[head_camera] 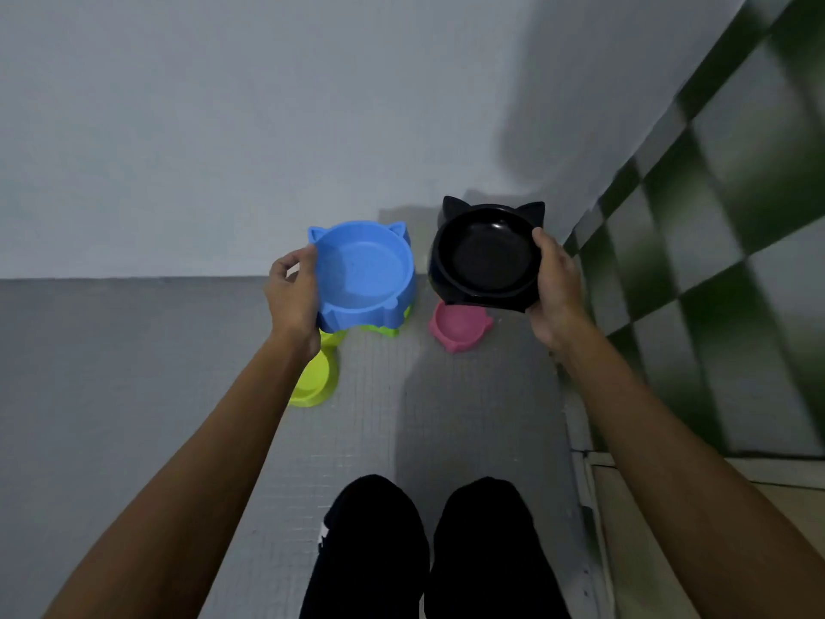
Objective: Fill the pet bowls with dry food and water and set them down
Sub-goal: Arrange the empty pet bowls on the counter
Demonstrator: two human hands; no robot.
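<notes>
the blue bowl (364, 272) is gripped at its left rim by the left hand (292, 292), the black bowl (486, 256) at its right rim by the right hand (556, 288); both are held above the floor (446, 417), side by side. both look empty. below, a pink bowl (460, 326) and green bowls (314, 377) lie on the floor, apparently unfilled. filling and setting down seem wholly left.

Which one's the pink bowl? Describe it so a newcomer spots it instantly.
Start at the green-and-white checkered wall on the right and move left to the grey floor. The pink bowl sits there, just below the black bowl that the right hand holds. It is the only pink one, and looks smaller than the blue bowl and the black one.
</notes>
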